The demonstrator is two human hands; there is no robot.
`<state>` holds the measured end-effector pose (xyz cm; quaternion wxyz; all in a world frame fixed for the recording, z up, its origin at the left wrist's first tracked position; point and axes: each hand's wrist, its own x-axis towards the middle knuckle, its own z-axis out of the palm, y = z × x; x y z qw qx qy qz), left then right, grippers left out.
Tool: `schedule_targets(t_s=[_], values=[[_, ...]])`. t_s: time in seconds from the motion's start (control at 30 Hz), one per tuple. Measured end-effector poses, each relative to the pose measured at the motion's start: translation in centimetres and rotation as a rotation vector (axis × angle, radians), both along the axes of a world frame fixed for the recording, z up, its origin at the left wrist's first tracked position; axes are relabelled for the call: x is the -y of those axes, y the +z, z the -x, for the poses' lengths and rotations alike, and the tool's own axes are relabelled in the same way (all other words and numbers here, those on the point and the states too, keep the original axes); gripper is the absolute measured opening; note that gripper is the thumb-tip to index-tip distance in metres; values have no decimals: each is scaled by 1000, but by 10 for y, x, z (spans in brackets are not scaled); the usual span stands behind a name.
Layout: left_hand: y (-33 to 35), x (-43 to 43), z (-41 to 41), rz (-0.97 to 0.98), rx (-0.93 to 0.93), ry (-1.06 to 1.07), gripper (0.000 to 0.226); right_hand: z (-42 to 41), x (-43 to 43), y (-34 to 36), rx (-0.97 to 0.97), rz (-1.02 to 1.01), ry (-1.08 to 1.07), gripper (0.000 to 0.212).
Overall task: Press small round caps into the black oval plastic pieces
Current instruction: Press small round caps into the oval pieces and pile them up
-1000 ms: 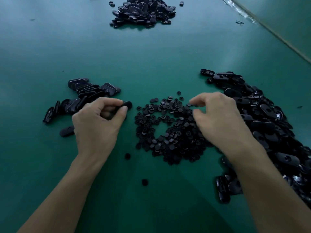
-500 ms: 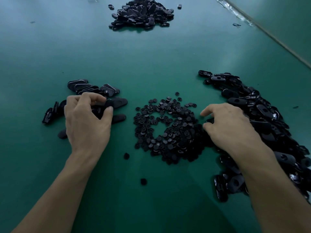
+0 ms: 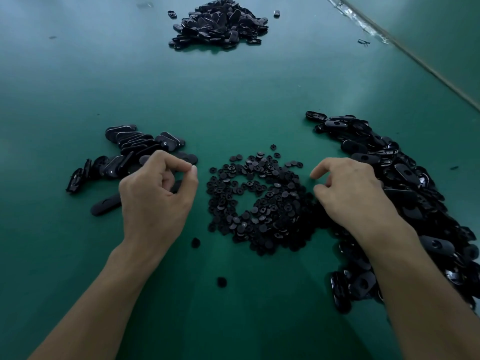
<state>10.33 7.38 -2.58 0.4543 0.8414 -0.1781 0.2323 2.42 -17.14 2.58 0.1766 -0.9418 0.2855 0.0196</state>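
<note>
**Piece set down, next cap and piece not yet taken up**

The oval piece that was pinched in the left hand (image 3: pixel 155 196) 1.0 s ago has been laid with the left pile of oval pieces (image 3: pixel 135 149). The hand has since been drawn back toward the middle of the table (image 3: pixel 233 100). Its fingers are curled, with the thumb tip set against the forefinger tip, and nothing is seen held in it.

The right hand (image 3: pixel 355 196) was pinching at the far edge of the cap pile (image 3: pixel 259 203) and has been shifted to that pile's right edge. Its thumb and forefinger are loosely curled and held apart, with nothing seen between them. What lies under its palm is hidden.

From this, 1 assembly is judged finished and the next barely begun: a fresh cap and a fresh piece are both still to be picked.

The cap pile lies between the 2 hands, just beside the left fingertips and at the right fingertips. Whether the right fingertips touch it cannot be told. The right pile of oval pieces (image 3: pixel 389 165), many with open holes showing, lies just beyond and partly under the right hand and forearm.

2 loose caps (image 3: pixel 195 242) lie apart from the pile on the near side. A far pile (image 3: pixel 218 24) lies well apart at the far side.
</note>
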Motion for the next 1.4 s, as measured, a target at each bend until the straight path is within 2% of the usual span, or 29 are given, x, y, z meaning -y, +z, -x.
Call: schedule_targets(t_s=[0.33, 0.57, 0.77, 0.83, 0.97, 1.1, 1.23, 1.33, 1.4], values=[[-4, -2, -3, 42, -49, -33, 22, 4, 0, 6, -196, 90, -28, 35], [-3, -1, -1, 43, -50, -40, 22, 4, -2, 5, -89, 25, -27, 30], [0, 0, 2, 43, -31, -70, 20, 5, 0, 13, 81, -46, -52, 16], [1, 3, 5, 62, -23, -99, 18, 3, -1, 15, 142, -60, -17, 25], [4, 11, 13, 83, -40, -179, 12, -3, -12, 20, 241, -203, 194, 39], [5, 15, 18, 172, -163, -305, 21, -6, -28, 15, 361, -542, 222, 36], [6, 16, 18, 263, -287, -378, 29, -9, -42, 10, 378, -843, 339, 32], [7, 18, 19, 296, -334, -421, 19, -10, -51, 6, 356, -883, 439, 32], [7, 20, 19, 342, -351, -443, 13, -11, -55, 4, 391, -868, 425, 30]])
